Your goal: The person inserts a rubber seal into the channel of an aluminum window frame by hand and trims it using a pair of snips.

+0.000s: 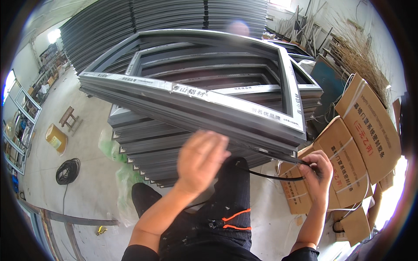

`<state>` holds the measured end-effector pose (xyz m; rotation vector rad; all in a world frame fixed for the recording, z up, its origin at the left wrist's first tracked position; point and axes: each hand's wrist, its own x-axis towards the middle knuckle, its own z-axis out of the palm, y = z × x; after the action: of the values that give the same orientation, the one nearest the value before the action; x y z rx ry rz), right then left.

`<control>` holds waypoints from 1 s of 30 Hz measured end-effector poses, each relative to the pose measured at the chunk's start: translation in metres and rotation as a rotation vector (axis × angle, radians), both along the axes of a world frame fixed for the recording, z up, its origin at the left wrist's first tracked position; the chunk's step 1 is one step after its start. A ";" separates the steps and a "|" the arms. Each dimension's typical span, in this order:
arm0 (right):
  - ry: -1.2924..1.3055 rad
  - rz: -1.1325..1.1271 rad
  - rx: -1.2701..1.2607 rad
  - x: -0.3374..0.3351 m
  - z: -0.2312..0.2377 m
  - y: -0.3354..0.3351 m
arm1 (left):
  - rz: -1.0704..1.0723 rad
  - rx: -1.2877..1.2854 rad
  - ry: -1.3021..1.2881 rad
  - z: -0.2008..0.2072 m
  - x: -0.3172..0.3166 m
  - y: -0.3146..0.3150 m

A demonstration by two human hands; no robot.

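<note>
A grey window frame (pixel 196 92) with white printed film on its face lies on top of a stack of similar frames (pixel 143 139) in front of me. My right hand (pixel 318 170) is closed on a black rubber sealing strip (pixel 278 177) by the frame's near right corner. From that hand the strip runs left along the frame's edge, and a loose length loops back toward my knee. My left hand (pixel 201 158) is up against the near side of the frame, smeared by motion. Whether its fingers hold anything is hidden.
Cardboard boxes (pixel 344 161) tied with white straps stand to the right. On the left floor are a coil of black strip (pixel 68 171), a yellow bucket (pixel 56 138) and a small wooden stool (pixel 69 118). Green plastic film (pixel 128 187) lies beside the stack. Long dark profiles (pixel 174 17) are piled behind.
</note>
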<state>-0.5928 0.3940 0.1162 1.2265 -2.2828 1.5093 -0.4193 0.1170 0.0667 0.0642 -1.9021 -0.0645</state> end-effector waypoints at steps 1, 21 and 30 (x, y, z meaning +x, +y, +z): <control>-0.013 0.021 0.008 -0.002 0.001 0.001 | -0.082 0.002 0.011 -0.002 -0.012 0.016; -0.002 0.110 0.005 -0.014 -0.009 0.010 | -0.181 -0.012 0.172 -0.029 -0.078 0.082; 0.017 0.071 0.013 -0.007 -0.012 0.007 | -0.155 0.110 0.065 -0.021 -0.073 0.110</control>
<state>-0.6002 0.4007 0.1041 1.3320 -2.2652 1.5036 -0.4921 0.2266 0.0462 -0.0110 -1.8351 -0.2733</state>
